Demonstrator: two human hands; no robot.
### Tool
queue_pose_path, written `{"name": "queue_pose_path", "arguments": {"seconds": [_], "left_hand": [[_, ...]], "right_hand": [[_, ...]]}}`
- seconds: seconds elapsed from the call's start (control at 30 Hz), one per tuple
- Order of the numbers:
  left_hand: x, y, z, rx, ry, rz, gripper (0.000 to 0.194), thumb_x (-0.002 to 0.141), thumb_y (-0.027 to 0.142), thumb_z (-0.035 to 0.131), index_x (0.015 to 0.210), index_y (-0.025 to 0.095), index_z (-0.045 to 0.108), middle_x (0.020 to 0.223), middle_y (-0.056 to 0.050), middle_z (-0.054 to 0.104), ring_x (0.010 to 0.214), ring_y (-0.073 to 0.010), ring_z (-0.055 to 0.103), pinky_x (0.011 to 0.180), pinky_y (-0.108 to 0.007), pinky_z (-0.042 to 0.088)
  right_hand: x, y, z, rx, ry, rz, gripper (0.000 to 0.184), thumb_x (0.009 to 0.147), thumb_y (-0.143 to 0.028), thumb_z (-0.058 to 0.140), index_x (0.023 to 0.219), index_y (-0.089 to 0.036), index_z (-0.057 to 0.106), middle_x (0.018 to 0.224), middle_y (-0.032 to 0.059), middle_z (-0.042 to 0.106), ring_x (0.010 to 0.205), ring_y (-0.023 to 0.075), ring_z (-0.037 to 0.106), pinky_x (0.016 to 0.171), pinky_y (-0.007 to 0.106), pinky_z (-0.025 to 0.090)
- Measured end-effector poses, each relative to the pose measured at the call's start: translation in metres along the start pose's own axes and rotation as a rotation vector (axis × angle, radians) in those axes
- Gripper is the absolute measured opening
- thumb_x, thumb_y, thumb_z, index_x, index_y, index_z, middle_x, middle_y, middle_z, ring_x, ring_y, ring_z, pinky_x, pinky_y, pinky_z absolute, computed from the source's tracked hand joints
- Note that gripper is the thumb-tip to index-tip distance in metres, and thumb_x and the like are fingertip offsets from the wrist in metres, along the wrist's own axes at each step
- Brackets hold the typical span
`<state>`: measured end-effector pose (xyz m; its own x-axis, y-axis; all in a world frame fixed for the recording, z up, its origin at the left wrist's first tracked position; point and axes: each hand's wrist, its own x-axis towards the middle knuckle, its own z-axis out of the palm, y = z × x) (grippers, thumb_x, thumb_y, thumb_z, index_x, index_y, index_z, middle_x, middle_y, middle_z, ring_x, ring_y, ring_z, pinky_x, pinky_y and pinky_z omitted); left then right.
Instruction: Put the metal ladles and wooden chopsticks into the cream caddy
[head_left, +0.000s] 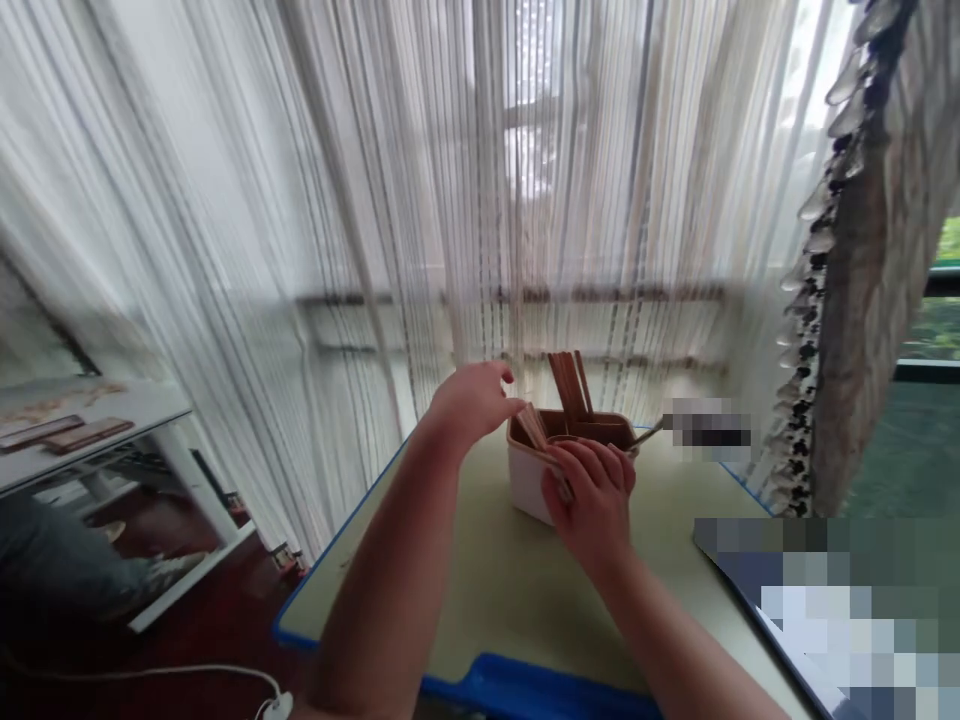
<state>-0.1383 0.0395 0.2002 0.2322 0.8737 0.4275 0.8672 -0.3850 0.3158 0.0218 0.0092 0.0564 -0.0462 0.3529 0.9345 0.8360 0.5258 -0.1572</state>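
A white holder with a brown rim stands on the table, with brown chopsticks upright at its back. Paler thin sticks, apparently chopsticks, slant from near my left fingertips down toward my right hand. My right hand is closed around the lower part of these sticks, against the holder's front; its fingers partly cover the rim. My left hand is raised at the holder's left, thumb and forefinger apart, the thumb by the stick tops. Whether it touches them I cannot tell. A thin metal handle sticks out at the right.
The pale table has a blue edge, with a blue piece at the front. Sheer curtains hang behind. A dark flat object, partly blurred, lies at the right. At left are a white shelf and a white cable.
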Motion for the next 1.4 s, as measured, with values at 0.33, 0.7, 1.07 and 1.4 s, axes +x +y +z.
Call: {"name": "queue_pose_path", "arguments": {"seconds": [0.33, 0.7, 1.07, 1.4], "left_hand": [[-0.079, -0.080, 0.044, -0.103, 0.453, -0.351, 0.021, 0.080, 0.024, 0.053, 0.100, 0.020, 0.060, 0.087, -0.002, 0.068, 0.067, -0.0122, 0.060, 0.068, -0.025, 0.045], [-0.162, -0.114, 0.081, 0.296, 0.077, -0.496, 0.026, 0.081, 0.032, 0.050, 0.099, 0.021, 0.066, 0.099, -0.010, 0.065, 0.092, -0.0214, 0.059, 0.082, -0.032, 0.046], [-0.158, -0.091, 0.090, 0.443, -0.027, -0.560, 0.033, 0.082, 0.003, 0.036, 0.094, 0.006, 0.067, 0.092, -0.022, 0.064, 0.092, -0.0287, 0.060, 0.071, -0.037, 0.049], [-0.167, -0.089, 0.078, 0.278, 0.128, -0.508, 0.024, 0.080, 0.013, 0.047, 0.093, 0.012, 0.068, 0.089, -0.015, 0.067, 0.083, -0.0241, 0.064, 0.072, -0.034, 0.050]], "right_hand": [[-0.026, -0.037, 0.014, 0.478, -0.275, -0.127, 0.033, 0.080, -0.018, 0.053, 0.112, -0.021, 0.054, 0.106, 0.0088, 0.059, 0.100, 0.0210, 0.054, 0.087, 0.036, 0.046], [-0.056, -0.053, 0.061, 0.698, -0.729, 0.169, 0.029, 0.084, -0.033, 0.045, 0.105, -0.017, 0.059, 0.099, 0.0098, 0.064, 0.080, 0.0177, 0.062, 0.076, 0.033, 0.050], [-0.054, -0.048, 0.061, 0.678, -0.683, 0.236, 0.032, 0.084, -0.036, 0.045, 0.098, -0.014, 0.064, 0.092, 0.0098, 0.067, 0.080, 0.0197, 0.062, 0.075, 0.035, 0.049], [-0.051, -0.042, 0.064, 0.817, -0.654, 0.416, 0.035, 0.080, -0.044, 0.050, 0.092, -0.016, 0.066, 0.084, 0.0085, 0.069, 0.075, 0.0201, 0.063, 0.068, 0.035, 0.050]]}}
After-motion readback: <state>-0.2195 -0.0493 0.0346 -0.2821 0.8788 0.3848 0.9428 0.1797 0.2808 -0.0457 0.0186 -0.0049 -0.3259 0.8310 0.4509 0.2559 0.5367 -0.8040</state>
